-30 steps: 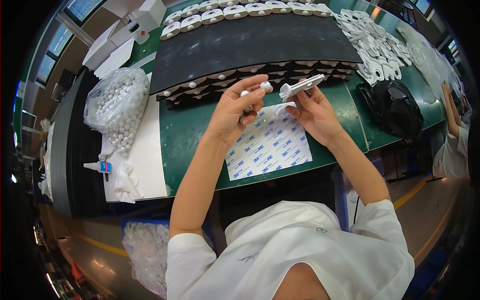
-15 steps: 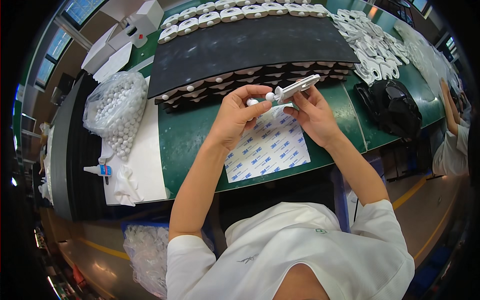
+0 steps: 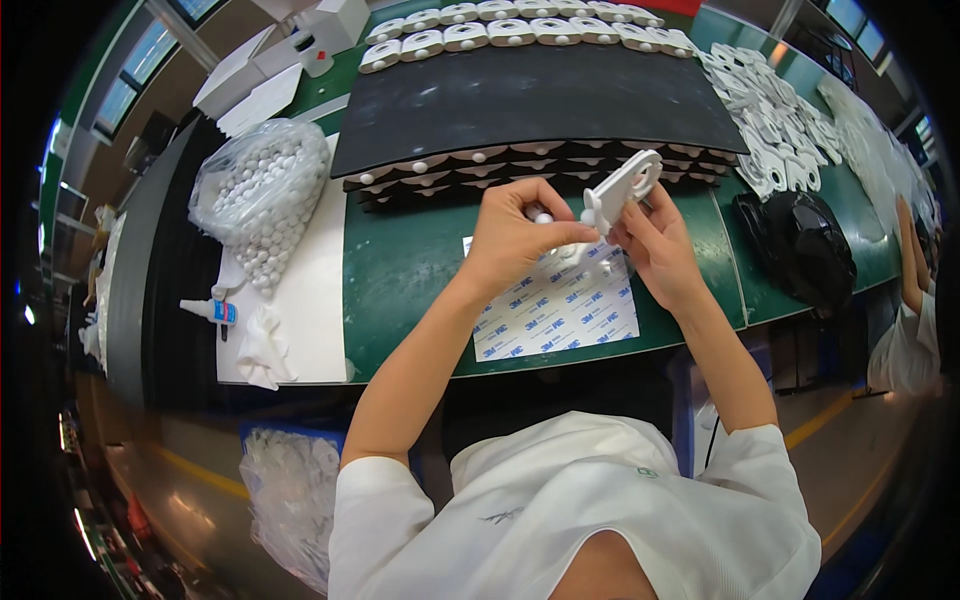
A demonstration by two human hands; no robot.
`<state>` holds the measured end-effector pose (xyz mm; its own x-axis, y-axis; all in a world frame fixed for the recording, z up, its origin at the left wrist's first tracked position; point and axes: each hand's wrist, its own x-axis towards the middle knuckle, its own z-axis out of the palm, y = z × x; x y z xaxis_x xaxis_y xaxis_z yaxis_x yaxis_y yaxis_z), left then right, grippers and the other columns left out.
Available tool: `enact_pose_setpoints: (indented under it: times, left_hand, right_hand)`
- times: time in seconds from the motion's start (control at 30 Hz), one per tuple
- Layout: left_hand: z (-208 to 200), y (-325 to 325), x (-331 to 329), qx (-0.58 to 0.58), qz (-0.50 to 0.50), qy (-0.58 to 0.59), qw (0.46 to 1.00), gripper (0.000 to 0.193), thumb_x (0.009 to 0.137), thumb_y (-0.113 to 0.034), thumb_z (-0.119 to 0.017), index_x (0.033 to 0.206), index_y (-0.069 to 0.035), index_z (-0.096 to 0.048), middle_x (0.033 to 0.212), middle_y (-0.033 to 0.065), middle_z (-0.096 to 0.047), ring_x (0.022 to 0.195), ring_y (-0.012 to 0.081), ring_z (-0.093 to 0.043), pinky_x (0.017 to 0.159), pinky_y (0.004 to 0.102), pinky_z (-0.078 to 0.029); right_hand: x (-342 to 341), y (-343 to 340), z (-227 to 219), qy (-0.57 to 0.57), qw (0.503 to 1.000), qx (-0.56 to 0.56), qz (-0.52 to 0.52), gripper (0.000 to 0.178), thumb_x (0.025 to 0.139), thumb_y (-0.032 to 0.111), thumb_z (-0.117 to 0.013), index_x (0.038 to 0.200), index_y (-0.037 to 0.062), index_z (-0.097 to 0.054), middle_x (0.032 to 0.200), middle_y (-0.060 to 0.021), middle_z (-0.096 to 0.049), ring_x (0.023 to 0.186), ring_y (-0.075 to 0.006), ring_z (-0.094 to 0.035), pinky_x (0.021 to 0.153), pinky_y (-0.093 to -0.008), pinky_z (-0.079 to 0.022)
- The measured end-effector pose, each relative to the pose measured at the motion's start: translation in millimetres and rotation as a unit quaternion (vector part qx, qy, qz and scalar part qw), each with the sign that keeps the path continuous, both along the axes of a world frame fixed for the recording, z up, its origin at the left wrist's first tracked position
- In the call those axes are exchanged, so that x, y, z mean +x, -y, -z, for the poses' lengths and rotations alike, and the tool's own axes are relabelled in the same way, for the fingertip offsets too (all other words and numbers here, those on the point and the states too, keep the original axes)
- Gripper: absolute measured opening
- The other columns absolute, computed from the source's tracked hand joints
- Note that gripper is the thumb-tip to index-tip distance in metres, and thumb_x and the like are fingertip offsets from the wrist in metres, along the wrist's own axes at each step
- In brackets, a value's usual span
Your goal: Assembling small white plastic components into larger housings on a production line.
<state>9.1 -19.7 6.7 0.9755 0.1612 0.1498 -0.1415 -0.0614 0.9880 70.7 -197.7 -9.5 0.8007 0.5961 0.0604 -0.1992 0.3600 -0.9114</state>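
**Both hands up on one white plastic part**

Nearest: person's white top, forearms coming in from lower edge. Just beyond, a sheet of adhesive-backed paper (image 3: 558, 308) w/ blue print lies flat on the green table (image 3: 400, 290).

Above the sheet, hands are close together. Right hand (image 3: 655, 245) is clamped on a flat white plastic part (image 3: 622, 187), fingers on its lower edge, part tilted up. Left hand (image 3: 520, 235) is pinched shut on a small white ball-shaped piece (image 3: 541, 216), fingertips almost touching the part.

Handling, as a judgement: part looks light, rigid, smooth – prob. slippery; best gripped by edges, not thin tip. The ball piece is tiny, easy to drop.

Farther: black mat (image 3: 540, 95) over stacked trays, row of white parts (image 3: 510, 22) behind. Left: bag of white balls (image 3: 262, 195), small glue bottle (image 3: 210, 311). Right: black bag (image 3: 795, 245), heap of white parts (image 3: 770, 125).
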Motion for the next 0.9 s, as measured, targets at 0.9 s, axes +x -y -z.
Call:
enact_pose_setpoints:
  times: [0.9]
  left_hand:
    - [-3.6,-147.6,-37.9,0.304,-0.512,0.009,0.803,0.033,0.086,-0.029,-0.052,0.086,0.002,-0.062,0.067,0.0130,-0.062,0.062,0.0211,-0.057,0.061,0.0326,-0.043]
  right_hand:
    - [108.1,-287.8,-81.2,0.178,0.926,-0.328,-0.062,0.025,0.074,0.013,-0.071,0.090,-0.0046,-0.063,0.076,-0.0081,-0.062,0.055,-0.0112,-0.057,0.051,-0.0197,-0.052]
